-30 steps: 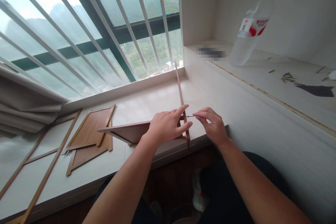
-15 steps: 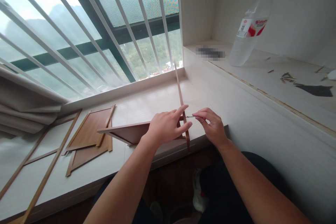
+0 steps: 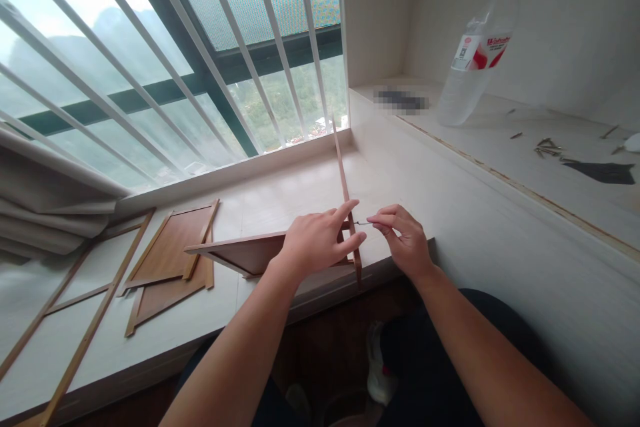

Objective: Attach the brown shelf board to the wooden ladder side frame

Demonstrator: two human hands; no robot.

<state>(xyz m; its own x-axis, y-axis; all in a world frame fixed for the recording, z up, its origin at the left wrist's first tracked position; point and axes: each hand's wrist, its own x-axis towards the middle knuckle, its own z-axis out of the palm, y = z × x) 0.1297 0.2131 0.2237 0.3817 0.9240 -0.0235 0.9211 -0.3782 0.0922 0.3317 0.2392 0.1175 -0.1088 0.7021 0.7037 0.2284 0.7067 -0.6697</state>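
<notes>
Head view showed, at the centre of the frame, the left hand (image 3: 320, 240) closed around the joint where an upright wooden strip (image 3: 344, 187) met a flat brown panel (image 3: 245, 252), thumb and forefinger pinching the strip. Just right of it, the right hand (image 3: 406, 240) pinched a thin metal pin or screw (image 3: 361, 222) whose tip touched the strip's side. Both boards looked thin, stiff and light, likely to tip or flex, so a grip close to the joint seemed soundest; the pin looked small and slippery, best held near its head. All this sat at the bench (image 3: 280, 200) edge, with a drop towards the lap below. Spare panels (image 3: 170, 260) lay at lower left, a plastic bottle (image 3: 475, 53) and loose screws (image 3: 549, 147) at upper right, well apart, leaving open room beyond.
</notes>
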